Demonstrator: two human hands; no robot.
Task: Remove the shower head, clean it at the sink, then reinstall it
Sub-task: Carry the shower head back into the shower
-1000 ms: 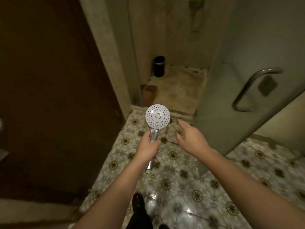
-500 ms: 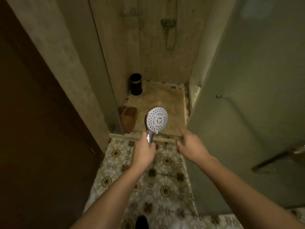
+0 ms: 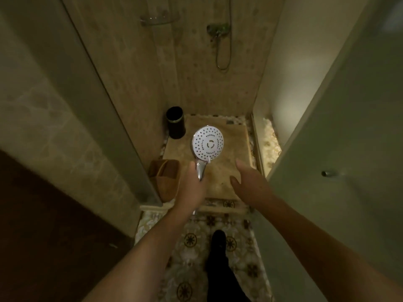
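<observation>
The view has swung up into the stall: left hand (image 3: 192, 188) grips the shower head (image 3: 208, 146), right hand (image 3: 250, 186) spread wide and empty; the hose (image 3: 223, 51) hangs at one o'clock, so reinstalling looks next.

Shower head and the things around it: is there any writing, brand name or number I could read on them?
No readable text anywhere.
Shower head: only spray holes and a small ring mark at the centre, no letters.
Black cup on the shower floor: plain, no label showing.
Tap on the wall: too dim and blurred to tell.

shower head (image 3: 208, 145) handle mostly hidden in left hand (image 3: 192, 188) grip, hose (image 3: 224, 49) top cut off
</observation>
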